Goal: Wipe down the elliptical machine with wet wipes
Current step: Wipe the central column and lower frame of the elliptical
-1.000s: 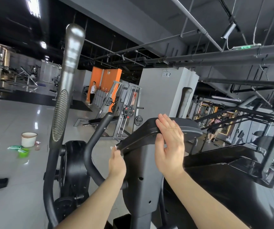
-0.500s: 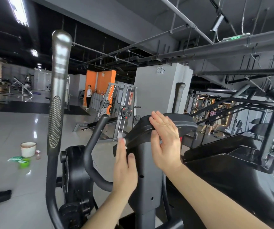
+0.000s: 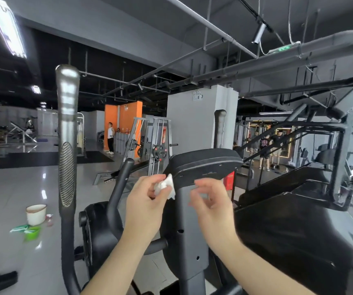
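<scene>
Floor, left: white bucket (image 3: 35, 213), contents hidden; green tub (image 3: 32, 233), green packet (image 3: 20, 228) against its rim. My left hand (image 3: 144, 201) pinches the crumpled wet wipe (image 3: 164, 185) at the left edge of the elliptical console (image 3: 203, 167); my right hand (image 3: 210, 199), fingers loosely curled, holds nothing.

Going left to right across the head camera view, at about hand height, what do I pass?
White bucket → tall handlebar → left hand → wet wipe → right hand → black stair machine.
</scene>
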The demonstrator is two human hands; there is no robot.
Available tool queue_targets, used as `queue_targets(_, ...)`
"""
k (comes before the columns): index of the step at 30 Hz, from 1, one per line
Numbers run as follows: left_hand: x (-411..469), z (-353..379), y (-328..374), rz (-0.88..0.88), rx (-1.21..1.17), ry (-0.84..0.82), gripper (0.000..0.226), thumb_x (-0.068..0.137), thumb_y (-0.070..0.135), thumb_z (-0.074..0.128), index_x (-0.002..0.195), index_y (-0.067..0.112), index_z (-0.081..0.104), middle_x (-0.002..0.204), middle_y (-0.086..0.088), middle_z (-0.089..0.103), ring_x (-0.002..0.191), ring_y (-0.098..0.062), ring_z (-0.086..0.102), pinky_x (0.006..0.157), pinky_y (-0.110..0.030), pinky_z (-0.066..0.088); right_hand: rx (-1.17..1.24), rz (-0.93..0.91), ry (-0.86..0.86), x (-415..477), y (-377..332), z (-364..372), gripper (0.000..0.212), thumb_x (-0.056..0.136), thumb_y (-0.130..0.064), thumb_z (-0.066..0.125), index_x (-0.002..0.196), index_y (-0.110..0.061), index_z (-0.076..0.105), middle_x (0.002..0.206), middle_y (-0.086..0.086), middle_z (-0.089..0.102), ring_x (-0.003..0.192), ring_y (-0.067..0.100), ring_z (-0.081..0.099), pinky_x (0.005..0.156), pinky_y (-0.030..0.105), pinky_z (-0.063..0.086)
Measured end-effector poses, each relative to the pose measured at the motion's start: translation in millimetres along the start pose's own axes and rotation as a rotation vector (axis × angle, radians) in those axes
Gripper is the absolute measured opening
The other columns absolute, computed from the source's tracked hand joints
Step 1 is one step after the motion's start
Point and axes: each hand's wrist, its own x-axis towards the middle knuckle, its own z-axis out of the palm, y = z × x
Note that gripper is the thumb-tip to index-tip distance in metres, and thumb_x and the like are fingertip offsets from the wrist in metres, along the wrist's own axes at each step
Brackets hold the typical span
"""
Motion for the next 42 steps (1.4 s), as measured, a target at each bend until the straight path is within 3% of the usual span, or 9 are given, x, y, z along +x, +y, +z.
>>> queue_targets(6,-6,3,20,0.078,0.099,-0.234,0.019,0.096,0.022,0.067,0.109,0.034,0.075,0.099,0.027,0.071,0.096,0.003,0.067,0.083,-0.017,0.053,0.138,0.221,-0.076,-6,-5,5,0.011,0.095,-0.01,0.071,0.105,-0.014,0.072,0.098,0.002,0.075,0.085,0.023,0.075,0.081,0.044,0.063)
queue_targets(9,-4,3,21,0.197,0.165,-0.331,0.026,0.099,0.012,0.062,0.11,0.028,0.077,0.106,0.024,0.071,0.104,0.002,0.065,0.089,-0.013,0.049,0.121,0.263,-0.026,-2,-8,-1,0.003,0.094,-0.01,0.072,0.095,-0.012,0.073,0.084,0.004,0.075,0.077,0.021,0.074,0.077,0.035,0.063)
queue_targets(15,19,9,22,0.307,0.173,-0.041,0.026,0.097,0.012,0.066,0.119,0.024,0.07,0.114,0.011,0.058,0.096,-0.009,0.06,0.087,-0.016,0.049,0.004,0.245,0.29,36,0,-16,0.009,0.089,-0.014,0.075,0.093,-0.019,0.067,0.084,-0.006,0.074,0.082,0.013,0.073,0.083,0.031,0.056)
queue_targets(18,40,18,15,0.353,0.251,-0.077,0.029,0.101,0.017,0.061,0.129,0.023,0.067,0.122,0.014,0.052,0.116,-0.012,0.055,0.104,-0.028,0.045,0.14,0.262,0.39,51,-3,-3,0.006,0.092,-0.011,0.072,0.093,-0.015,0.069,0.082,0.0,0.076,0.08,0.012,0.074,0.077,0.023,0.056)
queue_targets(22,48,23,8,0.423,0.265,-0.106,0.026,0.101,0.013,0.06,0.123,0.018,0.073,0.122,0.013,0.054,0.121,-0.006,0.049,0.104,-0.009,0.032,0.173,0.281,0.31,32,-3,35,0.008,0.085,-0.006,0.077,0.085,-0.013,0.073,0.082,-0.003,0.075,0.08,0.011,0.071,0.074,0.02,0.053)
queue_targets(27,49,25,3,0.42,0.227,-0.104,0.027,0.101,0.012,0.06,0.123,0.019,0.073,0.124,0.008,0.054,0.118,0.002,0.048,0.1,-0.006,0.032,0.208,0.302,0.243,32,2,40,0.008,0.083,-0.004,0.081,0.086,-0.009,0.074,0.08,0.002,0.076,0.076,0.011,0.072,0.07,0.017,0.054)
queue_targets(31,47,26,1,0.395,0.216,-0.11,0.026,0.101,0.02,0.06,0.123,0.022,0.073,0.124,0.013,0.052,0.118,-0.004,0.05,0.103,-0.01,0.035,0.257,0.319,0.395,63,11,-4,0.008,0.085,0.0,0.075,0.092,0.003,0.071,0.08,0.013,0.076,0.075,0.016,0.073,0.082,0.03,0.06)
queue_targets(36,45,29,1,0.358,0.196,-0.111,0.028,0.097,0.03,0.065,0.123,0.024,0.073,0.124,0.017,0.05,0.121,-0.011,0.051,0.109,-0.031,0.044,0.34,0.393,0.636,90,14,-24,0.009,0.091,-0.009,0.076,0.099,-0.006,0.074,0.083,-0.001,0.077,0.081,0.009,0.074,0.092,0.033,0.06)
queue_targets(42,42,35,0,0.387,0.176,-0.044,0.026,0.096,0.025,0.067,0.121,0.023,0.072,0.126,0.008,0.052,0.117,-0.012,0.053,0.108,-0.034,0.043,0.296,0.369,0.358,36,5,32,0.007,0.088,-0.011,0.075,0.082,-0.01,0.074,0.083,0.002,0.075,0.082,0.009,0.07,0.08,0.024,0.051)
